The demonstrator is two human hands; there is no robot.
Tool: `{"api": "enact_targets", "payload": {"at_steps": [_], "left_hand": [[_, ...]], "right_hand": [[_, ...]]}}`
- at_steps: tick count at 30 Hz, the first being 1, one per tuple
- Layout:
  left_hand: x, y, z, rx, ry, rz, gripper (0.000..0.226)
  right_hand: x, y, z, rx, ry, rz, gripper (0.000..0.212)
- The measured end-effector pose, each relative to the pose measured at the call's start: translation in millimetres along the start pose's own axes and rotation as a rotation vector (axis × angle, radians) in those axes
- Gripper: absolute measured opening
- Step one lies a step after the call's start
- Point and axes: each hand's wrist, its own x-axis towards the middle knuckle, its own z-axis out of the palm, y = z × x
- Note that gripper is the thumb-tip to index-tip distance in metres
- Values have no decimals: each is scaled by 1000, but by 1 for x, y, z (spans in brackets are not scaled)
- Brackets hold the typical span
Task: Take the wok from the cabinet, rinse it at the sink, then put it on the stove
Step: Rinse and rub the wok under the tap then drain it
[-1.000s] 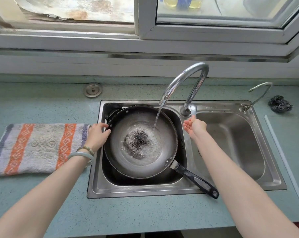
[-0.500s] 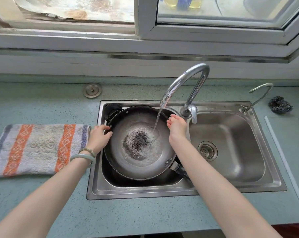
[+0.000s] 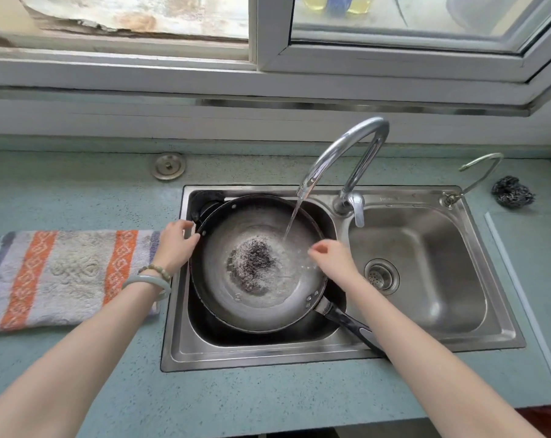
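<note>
The wok is being rinsed under running water, left hand gripping its rim, right hand's loosely curled fingers empty inside, needing to swish next.

The round dark metal wok's black handle vanishes under the right forearm, lower centre; yellow bottles at the top edge are cropped and blurred behind glass; the striped orange-and-grey towel runs off the left edge.
</note>
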Motion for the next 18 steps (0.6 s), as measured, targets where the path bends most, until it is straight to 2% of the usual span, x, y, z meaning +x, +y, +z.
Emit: {"api": "enact_targets", "payload": {"at_steps": [3, 5, 8, 11, 18], "left_hand": [[23, 9, -6, 17, 45, 3, 46], [42, 14, -10, 40, 76, 10, 50], [70, 23, -11, 114, 83, 32, 51], [86, 31, -8, 200, 35, 52, 45], [109, 21, 4, 392, 8, 40, 62]], "right_hand": [[-27, 46, -5, -325, -39, 87, 35], [-46, 65, -5, -394, -54, 144, 49], [-68, 83, 0, -448, -86, 196, 59], [-79, 97, 5, -519, -83, 188, 56], [-81, 107, 10, -547, -56, 107, 40]]}}
